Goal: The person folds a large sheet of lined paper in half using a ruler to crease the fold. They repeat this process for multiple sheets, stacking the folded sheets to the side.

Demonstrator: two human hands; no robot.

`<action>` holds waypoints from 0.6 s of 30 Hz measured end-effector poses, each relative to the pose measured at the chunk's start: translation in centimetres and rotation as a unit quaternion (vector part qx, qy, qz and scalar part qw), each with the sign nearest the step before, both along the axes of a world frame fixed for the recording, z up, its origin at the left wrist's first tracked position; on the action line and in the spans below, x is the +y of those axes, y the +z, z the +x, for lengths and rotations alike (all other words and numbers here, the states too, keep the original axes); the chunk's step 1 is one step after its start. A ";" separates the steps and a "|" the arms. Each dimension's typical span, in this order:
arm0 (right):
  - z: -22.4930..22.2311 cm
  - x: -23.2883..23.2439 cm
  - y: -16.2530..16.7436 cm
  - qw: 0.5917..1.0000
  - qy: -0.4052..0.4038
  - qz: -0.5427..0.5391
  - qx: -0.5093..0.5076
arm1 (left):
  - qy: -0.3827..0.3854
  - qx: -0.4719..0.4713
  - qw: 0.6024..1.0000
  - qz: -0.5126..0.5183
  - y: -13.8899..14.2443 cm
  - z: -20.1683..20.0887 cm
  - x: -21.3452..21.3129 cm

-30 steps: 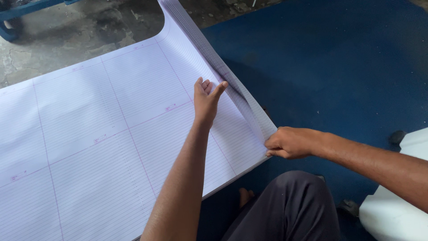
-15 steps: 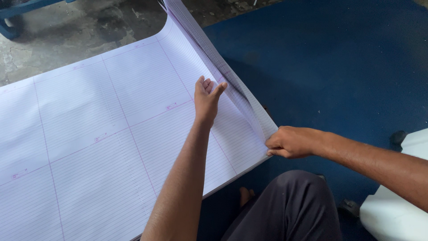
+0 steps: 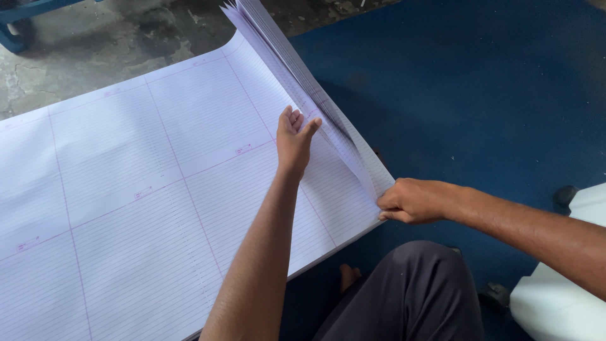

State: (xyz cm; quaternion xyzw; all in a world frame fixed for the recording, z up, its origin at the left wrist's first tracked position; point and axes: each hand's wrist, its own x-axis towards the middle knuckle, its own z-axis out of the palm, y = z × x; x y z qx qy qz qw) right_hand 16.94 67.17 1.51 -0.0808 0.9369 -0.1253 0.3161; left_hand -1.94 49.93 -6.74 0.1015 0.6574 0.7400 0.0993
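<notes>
A big stack of white ruled paper sheets with pink margin lines lies flat in front of me. Its right edge is lifted and fanned upward into a raised bunch of sheets. My left hand lies flat on the top sheet, fingers together, pressing against the base of the lifted bunch. My right hand pinches the near right corner of the lifted sheets between thumb and fingers.
A blue mat covers the floor to the right. Grey concrete floor shows at the top left with a blue frame. My knee in dark trousers is at the bottom. A white object sits at bottom right.
The right edge of the stack has risen and fanned out into separate sheets. My right hand stays on the corner; my left hand stays pressed on the paper.
</notes>
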 end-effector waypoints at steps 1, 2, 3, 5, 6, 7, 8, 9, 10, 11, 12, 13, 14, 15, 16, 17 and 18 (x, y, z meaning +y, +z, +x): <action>0.0 0.0 0.0 1.000 -0.001 -0.001 -0.001 | 0.001 0.009 1.000 -0.003 0.2 0.2 0.0; 0.0 -0.2 -0.1 1.000 -0.002 -0.002 -0.003 | 0.004 0.020 0.999 -0.029 0.2 0.4 -0.2; 0.0 -0.2 -0.1 1.000 -0.003 -0.003 -0.004 | 0.008 0.032 0.998 -0.055 0.5 0.7 -0.2; -0.1 -0.3 -0.3 1.000 0.003 -0.005 0.000 | 0.014 0.041 0.996 -0.074 0.9 1.1 -0.3; -0.1 -0.3 -0.3 1.000 0.006 -0.005 0.001 | 0.015 0.039 0.997 -0.067 1.3 1.3 -0.3; -0.1 -0.4 -0.5 1.000 0.006 -0.004 0.001 | 0.016 0.037 0.997 -0.060 1.4 1.5 -0.5; -0.1 -0.5 -0.6 1.000 0.006 -0.002 0.001 | 0.007 0.041 0.998 -0.043 1.5 1.6 -0.7; -0.1 -0.5 -0.7 1.000 0.007 -0.001 0.000 | -0.003 0.044 0.999 -0.025 1.7 1.8 -0.9; -0.1 -0.5 -0.6 1.000 0.011 -0.010 0.007 | -0.013 0.047 0.999 -0.008 1.7 1.9 -1.0; -0.2 -0.5 -0.6 1.000 0.016 -0.019 0.014 | -0.010 0.071 0.997 -0.036 1.8 2.0 -1.1; -0.2 -0.6 -0.6 0.999 0.020 -0.028 0.021 | -0.009 0.096 0.993 -0.063 1.7 1.9 -1.3; -0.2 -0.6 -0.6 0.999 0.016 -0.024 0.017 | -0.008 0.120 0.989 -0.090 1.6 1.9 -1.3; -0.2 -0.7 -0.5 1.000 0.011 -0.021 0.013 | -0.012 0.088 0.991 -0.102 1.5 1.9 -1.3; -0.2 -0.8 -0.4 1.000 0.007 -0.019 0.008 | -0.017 0.056 0.992 -0.114 1.4 1.8 -1.3; -0.2 -0.9 -0.4 1.000 0.004 -0.010 0.004 | -0.022 0.024 0.992 -0.126 1.2 1.8 -1.2; -0.2 -1.0 -0.3 1.000 0.000 -0.002 0.000 | -0.018 0.035 0.993 -0.115 1.1 1.6 -1.2; -0.2 -1.1 -0.3 1.000 -0.004 0.006 -0.004 | -0.014 0.045 0.993 -0.105 0.9 1.5 -1.2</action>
